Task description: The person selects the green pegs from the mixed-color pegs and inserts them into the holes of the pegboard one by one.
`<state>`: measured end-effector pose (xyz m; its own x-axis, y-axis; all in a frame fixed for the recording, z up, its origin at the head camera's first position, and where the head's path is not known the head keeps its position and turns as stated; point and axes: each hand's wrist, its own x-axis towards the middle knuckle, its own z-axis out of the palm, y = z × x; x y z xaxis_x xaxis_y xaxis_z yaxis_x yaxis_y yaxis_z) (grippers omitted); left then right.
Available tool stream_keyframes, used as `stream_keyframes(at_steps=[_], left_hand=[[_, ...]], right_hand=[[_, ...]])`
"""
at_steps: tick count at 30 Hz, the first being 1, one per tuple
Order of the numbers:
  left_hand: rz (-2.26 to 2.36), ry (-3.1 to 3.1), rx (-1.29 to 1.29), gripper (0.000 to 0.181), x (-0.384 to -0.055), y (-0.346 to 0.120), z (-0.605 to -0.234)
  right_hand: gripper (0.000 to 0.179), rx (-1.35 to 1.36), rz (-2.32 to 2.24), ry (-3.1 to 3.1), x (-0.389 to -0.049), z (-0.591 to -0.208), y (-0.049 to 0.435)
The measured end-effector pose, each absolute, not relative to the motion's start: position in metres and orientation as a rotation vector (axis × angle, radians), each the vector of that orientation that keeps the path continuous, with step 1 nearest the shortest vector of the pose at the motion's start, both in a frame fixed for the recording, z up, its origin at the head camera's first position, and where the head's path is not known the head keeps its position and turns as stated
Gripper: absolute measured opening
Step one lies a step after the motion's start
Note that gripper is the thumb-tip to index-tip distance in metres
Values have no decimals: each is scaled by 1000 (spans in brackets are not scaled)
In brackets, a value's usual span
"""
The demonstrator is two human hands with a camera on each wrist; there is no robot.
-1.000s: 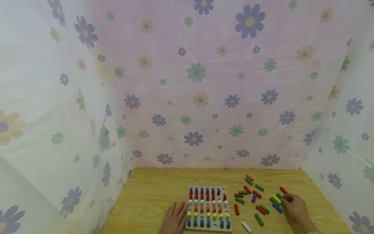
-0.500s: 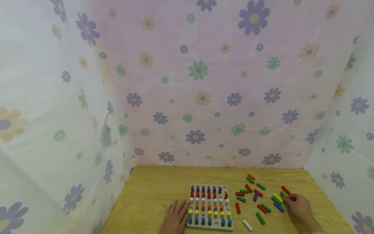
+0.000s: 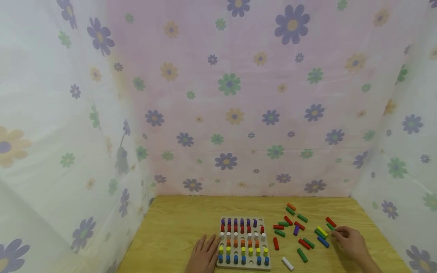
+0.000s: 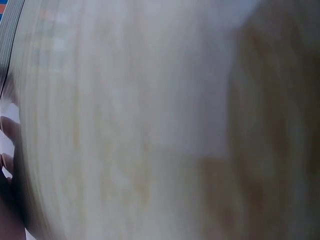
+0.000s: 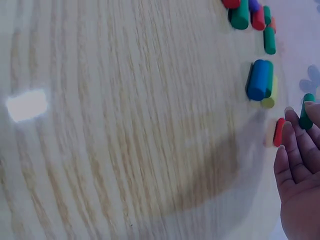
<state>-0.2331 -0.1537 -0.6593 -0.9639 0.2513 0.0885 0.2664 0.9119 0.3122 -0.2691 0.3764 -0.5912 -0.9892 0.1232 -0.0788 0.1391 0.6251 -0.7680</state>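
My right hand (image 3: 351, 240) pinches a green peg (image 5: 307, 114) between thumb and fingertips; in the right wrist view my remaining fingers stretch out below it. I seem to grip it by one end, which leaves the rest jutting free past my fingertips, probably so that end stays clear.

Just beyond those fingertips, away from me, lies a red peg (image 3: 331, 221). Just to the left of my fingers a yellow peg (image 3: 322, 232) and another green peg (image 3: 319, 234) lie together, with a blue peg (image 3: 323, 242) alongside. Farther left, more loose pegs point every which way, as though tipped out rather than arranged; a white peg (image 3: 288, 263) is the nearest to my body.

My left hand (image 3: 203, 254) lies palm down with fingers spread on the wooden table (image 3: 170, 227), its thumb side against a pegboard (image 3: 244, 267), likely to steady it. On that board, right of this hand, stand rows of purple, red, white, orange, yellow and blue pegs, grouped by colour, with some holes bare. The left wrist view is too blurred to add much.
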Motion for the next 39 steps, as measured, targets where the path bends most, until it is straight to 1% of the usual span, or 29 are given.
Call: stream_keyframes(at_steps=[9, 19, 26, 33, 39], left_hand=[[-249, -2989, -557, 55, -230, -158, -663], [-495, -2973, -466, 55, -232, -155, -663], [-471, -3005, -468, 56, -233, -157, -663], [-303, -3010, -586, 55, -233, -160, -663], [-469, -2986, -495, 55, -234, -157, -665]], right_hand=[[46, 122, -1361, 2804, -266, -570, 345], [46, -8, -1516, 2716, -271, -549, 302], [40, -65, -1576, 2669, -273, -545, 276], [29, -133, -1644, 2696, -275, -546, 252], [26, -210, -1636, 2678, -281, -547, 232]])
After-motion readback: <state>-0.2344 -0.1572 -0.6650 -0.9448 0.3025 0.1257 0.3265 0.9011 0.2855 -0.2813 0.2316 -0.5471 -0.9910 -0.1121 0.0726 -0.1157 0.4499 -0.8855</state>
